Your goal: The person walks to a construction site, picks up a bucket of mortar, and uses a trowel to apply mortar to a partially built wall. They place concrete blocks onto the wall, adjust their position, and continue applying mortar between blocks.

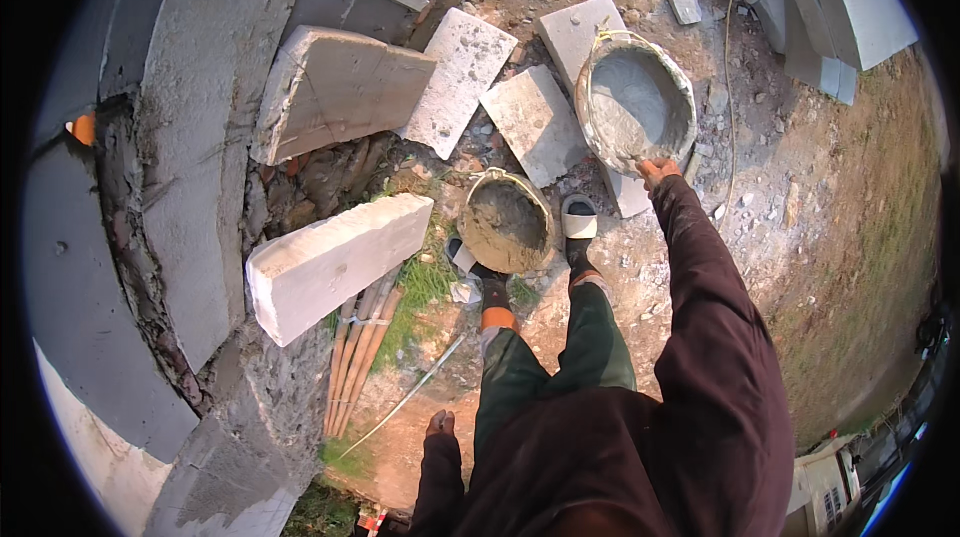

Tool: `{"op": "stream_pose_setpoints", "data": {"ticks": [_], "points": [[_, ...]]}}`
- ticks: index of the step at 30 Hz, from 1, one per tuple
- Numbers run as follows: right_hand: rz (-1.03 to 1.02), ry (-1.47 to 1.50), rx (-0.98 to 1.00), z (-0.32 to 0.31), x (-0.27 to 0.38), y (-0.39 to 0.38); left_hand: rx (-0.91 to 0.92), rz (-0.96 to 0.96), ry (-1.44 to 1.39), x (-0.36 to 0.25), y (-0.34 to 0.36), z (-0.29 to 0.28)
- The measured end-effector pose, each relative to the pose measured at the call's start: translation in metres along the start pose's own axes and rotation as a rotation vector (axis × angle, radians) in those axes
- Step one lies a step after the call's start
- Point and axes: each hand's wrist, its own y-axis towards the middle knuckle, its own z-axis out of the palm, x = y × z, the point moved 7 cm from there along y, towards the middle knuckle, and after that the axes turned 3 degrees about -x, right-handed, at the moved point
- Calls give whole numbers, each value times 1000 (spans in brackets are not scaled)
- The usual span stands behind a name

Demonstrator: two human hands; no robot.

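Note:
My right hand (657, 173) is closed on the near rim of a large round mortar tub (686, 102), which has grey wet mix inside and a thin wire handle. This tub rests partly on a pale block. Closer to me, a smaller mortar bucket (547, 237) holds brown-grey mortar and stands between my sandalled feet (579, 220). My left hand (440, 423) hangs low beside my left leg, touching nothing. Its fingers show only in part, slightly apart, with nothing visible in them.
Pale concrete blocks (340, 262) lie at the left and ahead, one (340, 87) leaning by the block wall (205, 137). Bundled poles (362, 357) and a thin stick (405, 397) lie near my left side. More blocks (855, 17) are stacked far right. A cord (733, 87) crosses the rubble.

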Motion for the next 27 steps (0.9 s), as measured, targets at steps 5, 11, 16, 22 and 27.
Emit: {"op": "stream_pose_setpoints", "data": {"ticks": [5, 11, 16, 22, 27], "points": [[-199, 221, -11, -54, -17, -66, -4, 143, -74, -41, -5, -13], [-335, -15, 138, -83, 101, -259, -31, 136, -145, 4, 2, -19], [-659, -146, 390, -38, 228, -465, -107, 125, -455, 8, 40, -59], [-1236, -565, 658, 131, 400, -713, -147, 14, -751, 35, 109, -23], [-1437, -783, 770, 314, 489, -899, -77, 1, -954, 60, 81, -61]]}}
